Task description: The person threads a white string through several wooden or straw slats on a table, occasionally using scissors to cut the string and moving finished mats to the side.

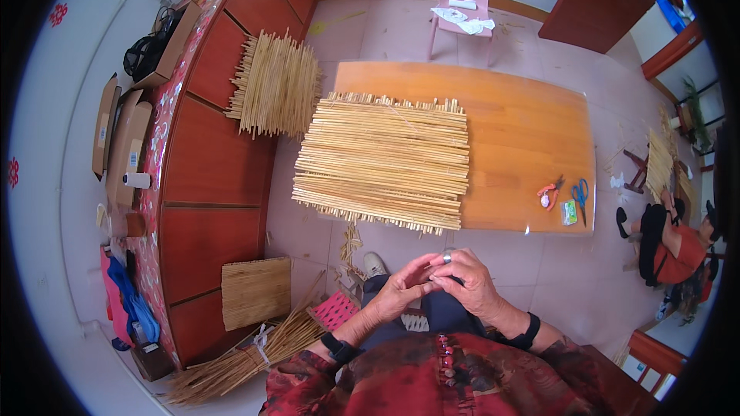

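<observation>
My left hand point(404, 288) and my right hand point(472, 286) meet above my lap, in front of the table's near edge. The fingertips of both are pinched close together; anything between them is too small or hidden to make out. A ring shows on a right finger. Beyond my hands, a mat of straw-coloured stalks point(381, 162) lies across the left part of the wooden table point(524, 123), its stalks running left to right. Toward the table's right end are orange-handled pliers point(549, 191), blue scissors point(580, 194) and a small green-and-white box point(569, 213).
Red cabinets point(212, 177) line the left side, with a stack of stalks point(277, 85) against them. A finished-looking stalk panel point(256, 293) and a tied stalk bundle point(247, 362) are lower left. A pink chair point(465, 0) stands beyond the table; another person point(682, 254) sits far right.
</observation>
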`<state>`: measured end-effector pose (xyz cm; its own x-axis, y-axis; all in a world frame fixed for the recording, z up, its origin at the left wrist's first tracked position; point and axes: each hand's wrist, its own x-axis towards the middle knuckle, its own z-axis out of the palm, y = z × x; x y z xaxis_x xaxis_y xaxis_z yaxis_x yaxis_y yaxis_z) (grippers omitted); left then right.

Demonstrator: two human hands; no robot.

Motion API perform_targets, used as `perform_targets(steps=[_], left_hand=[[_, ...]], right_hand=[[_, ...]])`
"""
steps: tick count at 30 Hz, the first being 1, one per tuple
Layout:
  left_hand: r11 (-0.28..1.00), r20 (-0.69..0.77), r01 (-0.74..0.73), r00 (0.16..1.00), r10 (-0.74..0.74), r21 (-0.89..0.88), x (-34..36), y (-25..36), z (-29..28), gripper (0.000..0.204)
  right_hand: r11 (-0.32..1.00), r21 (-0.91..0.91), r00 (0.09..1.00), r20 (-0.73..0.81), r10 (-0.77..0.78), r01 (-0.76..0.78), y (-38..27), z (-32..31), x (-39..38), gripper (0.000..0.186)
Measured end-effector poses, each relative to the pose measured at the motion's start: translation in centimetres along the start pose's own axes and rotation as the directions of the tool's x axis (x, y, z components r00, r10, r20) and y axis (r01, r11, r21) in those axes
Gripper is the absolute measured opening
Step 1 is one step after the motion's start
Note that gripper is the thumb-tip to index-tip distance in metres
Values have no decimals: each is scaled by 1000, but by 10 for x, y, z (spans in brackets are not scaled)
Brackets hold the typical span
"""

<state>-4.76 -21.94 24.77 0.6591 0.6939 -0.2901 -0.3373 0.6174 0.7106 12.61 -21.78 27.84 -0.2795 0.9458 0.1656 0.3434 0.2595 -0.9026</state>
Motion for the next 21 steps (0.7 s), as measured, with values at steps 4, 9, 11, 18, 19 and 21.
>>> perform_targets(steps=[4, 9, 11, 18, 19, 21], left_hand=[[988, -76, -84, 994, 74, -132, -6, -4, -9, 54], [991, -156, -7, 988, -14, -131, -14, 5, -30, 42], [997, -238, 83, 968, -80, 3, -18, 6, -54, 31], [791, -535, 270, 841, 84, 548, -53, 5, -129, 4], [796, -661, 328, 741, 117, 509, -61, -5, -145, 4], [538, -647, 443, 711, 276, 717, -84, -36, -184, 3]], right_hand=[[993, 55, 994, 10, 105, -106, 7, 18, 1, 10], [991, 65, 993, 12, 116, -117, 14, 37, 21, 10], [873, 379, 951, 174, 257, -306, 25, 49, 23, 8], [277, 661, 664, 449, 598, -697, 95, 54, 2, 38], [329, 603, 639, 417, 646, -727, 109, 63, -8, 35], [500, 122, 499, 436, 749, -858, 138, 77, -31, 34]])
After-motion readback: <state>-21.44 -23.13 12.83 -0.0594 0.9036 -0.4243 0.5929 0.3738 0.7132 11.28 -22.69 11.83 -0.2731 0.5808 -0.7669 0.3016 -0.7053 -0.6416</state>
